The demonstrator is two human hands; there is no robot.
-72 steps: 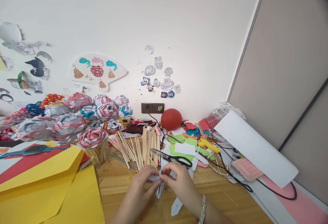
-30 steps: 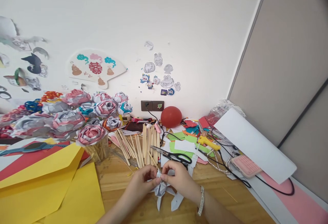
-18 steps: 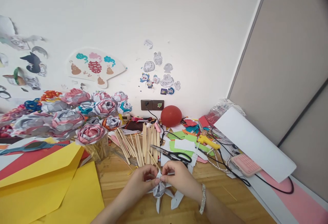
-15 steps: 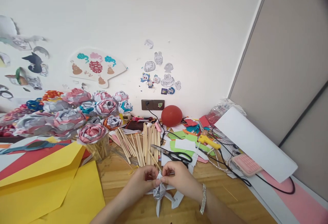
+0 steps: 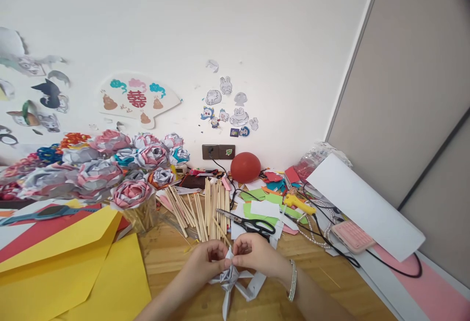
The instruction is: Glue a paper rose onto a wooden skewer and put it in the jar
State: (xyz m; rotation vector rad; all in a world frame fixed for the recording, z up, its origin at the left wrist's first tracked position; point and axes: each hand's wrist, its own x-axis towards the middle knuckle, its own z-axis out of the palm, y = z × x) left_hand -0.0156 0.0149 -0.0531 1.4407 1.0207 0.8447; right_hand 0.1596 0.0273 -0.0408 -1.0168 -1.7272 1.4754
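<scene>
A white folded paper flower point(image 5: 229, 280) with long pointed strips spreading from it is pinched between both hands over the near part of the wooden table. My left hand point(image 5: 209, 261) grips its upper tip from the left, thumb against the curled fingers. From the other side, my right hand point(image 5: 253, 254) pinches the same tip, a beaded bracelet around its wrist. The fingertips almost meet and cover part of the paper. Just beyond the hands lie black-handled scissors point(image 5: 259, 224) and many wooden sticks point(image 5: 216, 203).
Paper roses point(image 5: 132, 193) crowd the left back. Yellow paper point(image 5: 110, 282) covers the left front. A red balloon point(image 5: 246, 167) rests by the wall. Green and white scraps, a yellow glue gun point(image 5: 299, 203) with its cable, and a pink calculator-like device point(image 5: 353, 236) lie to the right.
The paper flower has turned slightly in my fingers, and its side strips sit a little differently. Both hands keep their pinch and have barely moved.
</scene>
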